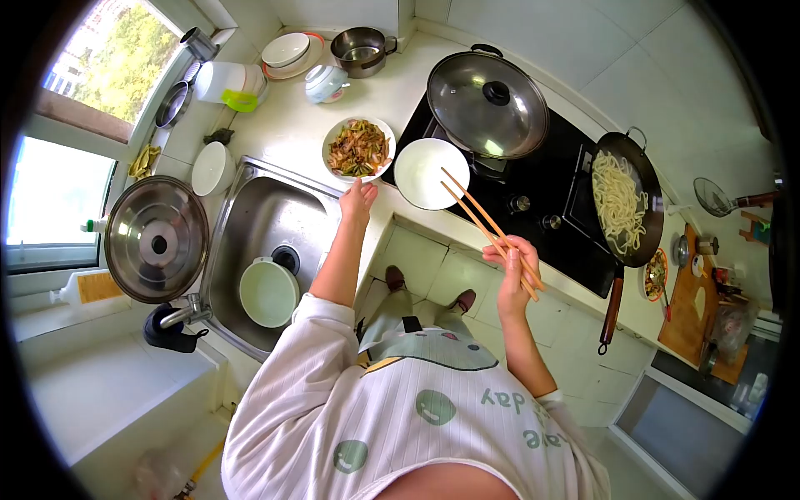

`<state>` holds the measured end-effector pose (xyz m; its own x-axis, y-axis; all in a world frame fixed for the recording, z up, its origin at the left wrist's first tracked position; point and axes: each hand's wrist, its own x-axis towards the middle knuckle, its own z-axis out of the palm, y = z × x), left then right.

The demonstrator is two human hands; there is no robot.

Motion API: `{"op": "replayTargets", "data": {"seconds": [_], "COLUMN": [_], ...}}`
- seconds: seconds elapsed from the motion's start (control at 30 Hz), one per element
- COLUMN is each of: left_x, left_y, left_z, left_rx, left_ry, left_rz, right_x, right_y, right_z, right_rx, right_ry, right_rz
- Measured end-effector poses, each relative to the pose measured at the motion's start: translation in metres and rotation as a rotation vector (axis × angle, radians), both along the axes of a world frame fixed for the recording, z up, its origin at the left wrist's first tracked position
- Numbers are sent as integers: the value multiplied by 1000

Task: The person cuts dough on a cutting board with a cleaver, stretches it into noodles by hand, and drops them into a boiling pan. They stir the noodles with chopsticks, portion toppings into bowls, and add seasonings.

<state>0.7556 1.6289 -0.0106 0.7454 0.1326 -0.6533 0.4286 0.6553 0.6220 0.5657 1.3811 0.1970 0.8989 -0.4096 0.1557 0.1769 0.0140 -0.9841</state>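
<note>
At the near rim of a white plate (331,169) is my left hand (359,200), its fingertips at the edge and partly hidden. Brown stir-fried food with green pieces (359,148) fills that plate on the counter. In my right hand (512,265) is a pair of long wooden chopsticks (483,218), with my fingers closed around them. Their tips point over an empty-looking white bowl (427,171), which sits beside the plate at the stove's edge. Pale thick noodles (617,202) lie in a dark wok (655,218) on the right burner.
A lidded pan (492,100) stands on the back burner. To the left is a steel sink (242,218) with a pale green pot (268,293) in it. A large lid (157,237) leans left of the sink. The wok's handle (612,312) juts past the counter edge.
</note>
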Motion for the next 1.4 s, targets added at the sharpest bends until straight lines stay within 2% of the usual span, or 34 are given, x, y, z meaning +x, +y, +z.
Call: {"op": "replayTargets", "data": {"seconds": [0.07,0.2,0.23,0.3,0.37,0.43,0.5,0.57,0.63,0.77,0.8,0.83,0.9,0.93,1.17,1.4], "left_x": [9,40,45,44,27,11,-9,-29,-48,-68,-71,-72,-73,-73,-66,-57], "left_y": [4,26,28,24,15,22,31,41,44,57,59,62,65,67,52,35], "left_z": [3,-86,-106,-91,-4,14,30,37,70,115,126,132,134,137,138,144], "left_rx": [14,-54,277,604,376,355,446,462,363,447,453,458,439,457,545,632], "left_ry": [7,-112,-165,-221,9,-25,-95,-173,-235,-245,-255,-265,-270,-252,-234,-253], "left_rz": [42,-6,-128,-255,-9,0,-37,-38,-16,-102,-139,-176,-145,-166,-257,-364], "right_x": [8,18,19,23,30,40,53,66,77,82,79,75,66,59,39,35], "right_y": [9,25,29,35,42,53,66,81,97,123,125,125,120,117,95,72], "right_z": [-2,-7,-7,-12,-16,-18,-18,-21,-22,-18,-16,-16,-8,-2,2,-5], "right_rx": [-39,-51,-61,-50,-38,39,36,56,68,109,47,51,-322,-369,-519,-546], "right_ry": [-8,-4,-4,3,5,18,8,24,21,17,21,22,-136,-157,-136,-155], "right_rz": [13,38,52,51,54,59,76,166,213,325,341,337,342,345,331,236]}}
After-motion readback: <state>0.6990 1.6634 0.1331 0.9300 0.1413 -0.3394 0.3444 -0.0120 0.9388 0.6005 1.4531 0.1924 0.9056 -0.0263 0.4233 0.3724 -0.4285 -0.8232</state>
